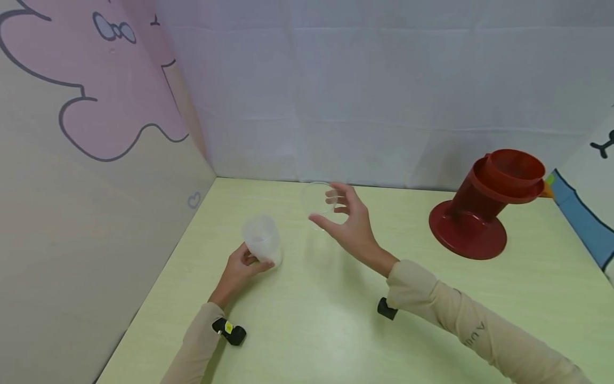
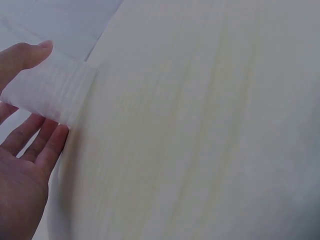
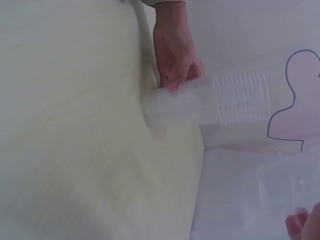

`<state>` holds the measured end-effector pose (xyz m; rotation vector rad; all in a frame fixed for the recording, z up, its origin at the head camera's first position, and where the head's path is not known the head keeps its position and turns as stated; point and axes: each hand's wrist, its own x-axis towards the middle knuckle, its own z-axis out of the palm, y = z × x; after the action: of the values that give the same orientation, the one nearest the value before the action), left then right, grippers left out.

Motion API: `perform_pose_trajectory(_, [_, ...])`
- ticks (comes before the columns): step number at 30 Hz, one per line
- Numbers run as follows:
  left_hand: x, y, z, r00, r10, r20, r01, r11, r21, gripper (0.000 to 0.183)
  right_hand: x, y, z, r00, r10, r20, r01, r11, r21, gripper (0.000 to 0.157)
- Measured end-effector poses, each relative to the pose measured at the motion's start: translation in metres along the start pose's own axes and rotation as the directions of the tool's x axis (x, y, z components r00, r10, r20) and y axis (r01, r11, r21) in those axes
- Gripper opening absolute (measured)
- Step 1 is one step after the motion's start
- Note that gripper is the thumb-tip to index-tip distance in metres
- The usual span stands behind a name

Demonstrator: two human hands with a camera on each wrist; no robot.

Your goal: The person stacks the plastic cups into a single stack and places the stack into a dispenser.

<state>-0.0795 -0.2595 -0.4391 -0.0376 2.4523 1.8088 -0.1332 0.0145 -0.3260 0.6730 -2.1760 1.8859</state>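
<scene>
Near the table's left side stands a stack of translucent plastic cups (image 1: 261,236), its ribbed rims close together in the right wrist view. My left hand (image 1: 243,268) grips the stack low down, thumb on one side and fingers on the other; the left wrist view shows the thumb (image 2: 35,54) lying across the cups. Up above the table, my right hand (image 1: 349,221) holds a single clear plastic cup (image 1: 316,198) between thumb and fingers, to the right of the stack and apart from it. That cup is partly seen at the edge of the right wrist view.
At the back right of the pale yellow table (image 1: 326,330) stands a red plastic cylinder on a wide round base (image 1: 467,229). A red cup-like piece (image 1: 515,168) sits at its top, and something orange juts out beside it. Cloth walls (image 1: 374,96) enclose the back and sides.
</scene>
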Motion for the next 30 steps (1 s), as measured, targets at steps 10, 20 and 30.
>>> perform_pose_trajectory(10, [0.0,0.0,-0.001,1.0,-0.001,0.004,0.001,1.0,-0.003,0.071,0.003,-0.002,0.006,0.999,0.011,0.031,-0.012,1.0,0.004,0.062])
perform_pose_trajectory(20, [0.001,-0.003,-0.002,1.0,-0.002,0.003,0.002,1.0,0.007,0.072,0.011,0.031,0.019,0.998,-0.034,0.058,0.035,0.999,-0.006,0.065])
perform_pose_trajectory(30, [0.003,-0.001,-0.002,1.0,-0.004,0.005,0.004,1.0,0.008,0.074,0.016,0.03,0.025,0.998,-0.024,0.063,0.023,1.0,0.01,0.066])
